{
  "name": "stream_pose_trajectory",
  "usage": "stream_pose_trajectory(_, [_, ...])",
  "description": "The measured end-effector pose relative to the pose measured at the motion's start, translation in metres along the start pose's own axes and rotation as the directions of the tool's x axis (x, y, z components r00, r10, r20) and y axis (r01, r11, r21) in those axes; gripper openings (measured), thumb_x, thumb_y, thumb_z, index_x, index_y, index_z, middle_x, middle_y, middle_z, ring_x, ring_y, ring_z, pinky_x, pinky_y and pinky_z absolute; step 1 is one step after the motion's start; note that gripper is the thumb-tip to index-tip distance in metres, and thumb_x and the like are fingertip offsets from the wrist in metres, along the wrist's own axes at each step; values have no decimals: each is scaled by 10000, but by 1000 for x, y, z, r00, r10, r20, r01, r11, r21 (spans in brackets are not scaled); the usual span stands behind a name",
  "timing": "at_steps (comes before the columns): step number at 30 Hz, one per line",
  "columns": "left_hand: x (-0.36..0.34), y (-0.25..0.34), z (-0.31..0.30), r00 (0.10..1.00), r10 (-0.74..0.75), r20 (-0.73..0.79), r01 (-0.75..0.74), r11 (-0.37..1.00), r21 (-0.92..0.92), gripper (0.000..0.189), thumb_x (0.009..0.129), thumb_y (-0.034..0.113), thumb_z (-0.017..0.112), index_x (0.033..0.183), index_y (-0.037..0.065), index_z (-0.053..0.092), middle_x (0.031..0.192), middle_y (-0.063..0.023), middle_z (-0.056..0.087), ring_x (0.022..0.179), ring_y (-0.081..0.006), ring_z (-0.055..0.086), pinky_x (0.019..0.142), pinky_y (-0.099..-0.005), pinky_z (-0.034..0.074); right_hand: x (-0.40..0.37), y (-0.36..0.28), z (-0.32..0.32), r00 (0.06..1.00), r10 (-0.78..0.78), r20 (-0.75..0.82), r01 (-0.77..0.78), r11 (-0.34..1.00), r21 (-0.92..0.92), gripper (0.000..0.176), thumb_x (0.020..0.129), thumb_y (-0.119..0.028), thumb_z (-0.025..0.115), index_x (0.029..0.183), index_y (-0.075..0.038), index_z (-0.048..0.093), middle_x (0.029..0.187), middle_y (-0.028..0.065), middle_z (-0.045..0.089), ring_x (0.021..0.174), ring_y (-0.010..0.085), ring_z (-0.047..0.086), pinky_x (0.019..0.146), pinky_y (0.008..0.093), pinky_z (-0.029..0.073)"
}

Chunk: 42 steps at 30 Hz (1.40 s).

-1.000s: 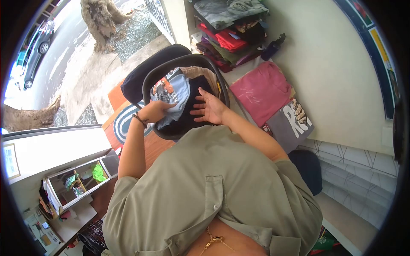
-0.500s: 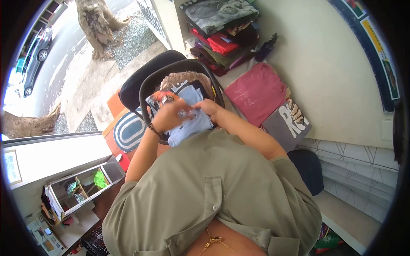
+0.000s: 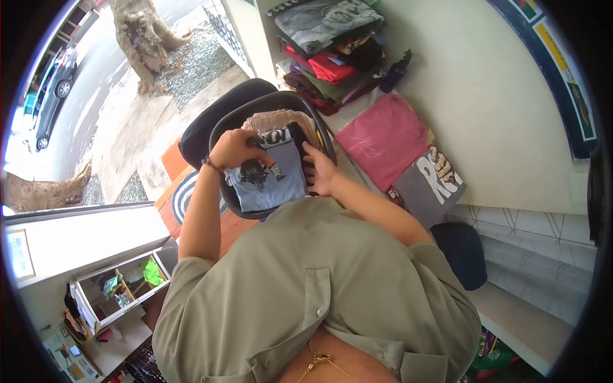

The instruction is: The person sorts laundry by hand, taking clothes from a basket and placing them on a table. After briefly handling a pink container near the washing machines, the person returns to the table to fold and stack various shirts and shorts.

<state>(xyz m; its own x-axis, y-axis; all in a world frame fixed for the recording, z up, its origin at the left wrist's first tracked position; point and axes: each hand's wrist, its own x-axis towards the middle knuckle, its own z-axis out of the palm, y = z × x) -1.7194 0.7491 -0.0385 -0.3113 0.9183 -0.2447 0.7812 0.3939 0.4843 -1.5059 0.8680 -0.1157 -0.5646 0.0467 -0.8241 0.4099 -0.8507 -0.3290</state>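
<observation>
A folded light blue T-shirt (image 3: 281,175) with a dark and orange print lies on top of the clothes in a black, rounded container (image 3: 234,199). My left hand (image 3: 235,150), a dark bracelet at its wrist, has its fingers curled on the shirt's upper left part. On the right edge of the shirt rests my right hand (image 3: 322,171), fingers apart and partly over the side of the fabric. Behind the shirt are a black garment with white lettering (image 3: 279,135) and a pinkish-beige ribbed garment (image 3: 274,119).
To the right lie a folded pink shirt (image 3: 386,137) and a grey shirt with white letters (image 3: 431,182). A stack of folded clothes (image 3: 332,57) stands beyond, beside a dark bottle (image 3: 397,71). On the left are a striped oval mat (image 3: 183,198) and an open display case (image 3: 121,287).
The blue T-shirt now lies flatter and squarer inside the container, its print exposed. My left hand has moved up and left; my right hand has shifted slightly down along the shirt's edge.
</observation>
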Motion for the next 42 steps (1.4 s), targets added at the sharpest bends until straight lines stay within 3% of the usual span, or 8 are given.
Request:
stream_pose_trajectory(2, [-17, 33, -3, 960, 234, -156, -234, 972, 21, 365, 662, 290, 843, 907, 54, 708, 777, -104, 652, 713, -271, 646, 661, -372, 506, -36, -10, 1, 984, 129, 124, -151, 971, 187, 926, 872, -745, 448, 1476, -51, 346, 1408, 152, 507, 1306, 309, 477, 1098, 524, 333])
stream_pose_trajectory(6, [-40, 106, -7, 732, 615, -292, -576, 788, 216, 362, 583, 136, 811, 930, 131, 705, 771, -38, 597, 750, -231, 612, 683, -377, 462, -58, -4, -20, 668, -366, 648, -63, 840, 539, 863, 916, -726, 359, 1441, -42, 407, 1402, 188, 506, 1270, 334, 514, 1097, 516, 364])
stream_pose_trajectory(10, [-33, 127, -7, 705, 626, -334, -615, 774, 151, 358, 579, 102, 806, 923, 116, 710, 793, -50, 623, 759, -264, 627, 690, -372, 486, -99, -13, -31, 707, -553, 440, 214, 761, 613, 792, 930, -665, 428, 1424, -47, 413, 1457, 170, 440, 1353, 304, 418, 1067, 553, 361])
stream_pose_trajectory(13, [-7, 134, -24, 843, 405, -352, -458, 885, -79, 334, 671, 157, 813, 978, 61, 724, 811, -110, 654, 704, -282, 641, 630, -330, 503, -110, -3, -50, 869, -444, -221, 477, 628, 615, 850, 883, -650, 539, 1442, -38, 351, 1526, 184, 302, 1419, 311, 303, 1108, 556, 290])
stream_pose_trajectory(17, [26, 137, -28, 827, 415, -380, -467, 882, -54, 291, 695, 247, 808, 883, 47, 712, 766, -106, 637, 679, -277, 637, 612, -357, 490, -132, 26, -53, 735, -420, -533, 660, 623, 419, 889, 853, -613, 610, 1478, -78, 274, 1562, 165, 187, 1436, 315, 247, 1132, 553, 247])
stream_pose_trajectory(20, [22, 169, -21, 698, 610, -376, -643, 765, 48, 277, 681, 205, 822, 878, 45, 713, 739, -98, 620, 659, -279, 613, 598, -365, 481, -145, 26, -56, 961, -273, 31, 143, 594, 792, 755, 863, -552, 627, 1437, -110, 414, 1415, 165, 438, 1307, 299, 439, 1105, 560, 293])
stream_pose_trajectory(25, [1, 188, 13, 462, 880, -111, -868, 474, 148, 382, 641, 265, 837, 978, 142, 708, 875, -2, 625, 833, -205, 612, 756, -363, 460, -144, 8, -75, 624, -781, -31, 725, 564, 396, 541, 851, -415, 666, 1249, -78, 524, 1146, 103, 629, 1077, 281, 615, 990, 442, 471])
stream_pose_trajectory(42, [1, -26, 96, 930, 169, -325, -97, 969, 225, 650, 708, 219, 811, 1309, 164, 568, 1345, -144, 489, 1223, -352, 497, 1023, -453, 388, -42, -19, -210, 605, -413, -680, 769, 524, 366, 226, 831, -41, 585, 1039, 41, 554, 1014, 197, 626, 923, 361, 656, 802, 493, 569])
